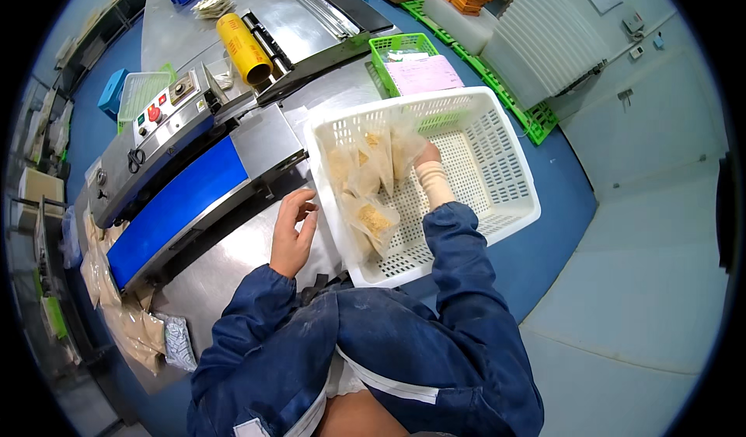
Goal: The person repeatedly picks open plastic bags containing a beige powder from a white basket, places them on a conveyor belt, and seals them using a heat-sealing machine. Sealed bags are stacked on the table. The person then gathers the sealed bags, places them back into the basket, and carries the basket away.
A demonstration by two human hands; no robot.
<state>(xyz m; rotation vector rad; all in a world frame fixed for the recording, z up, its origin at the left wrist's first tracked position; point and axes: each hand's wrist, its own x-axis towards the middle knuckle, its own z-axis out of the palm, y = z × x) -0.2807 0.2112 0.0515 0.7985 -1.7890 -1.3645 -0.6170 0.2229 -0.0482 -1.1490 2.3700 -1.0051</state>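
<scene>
A white perforated plastic basket point(509, 180) holds several translucent bags of pale, crumbly contents point(373, 221), clustered along its left side. My right hand point(427, 155) reaches inside at the upper middle, gripping one upright bag point(404, 145), with its fingertips partly hidden by the bag. Outside the basket's left edge, my left hand point(295, 235) is held with its fingers loosely curved and apart, holding nothing.
A steel sealing machine point(175, 114) with a blue belt point(179, 211) runs along the left; filled bags point(136, 328) lie below it. Beyond are a yellow roll point(241, 44), a green basket point(404, 48) with pink paper, and green pallets point(536, 122) with stacked white trays.
</scene>
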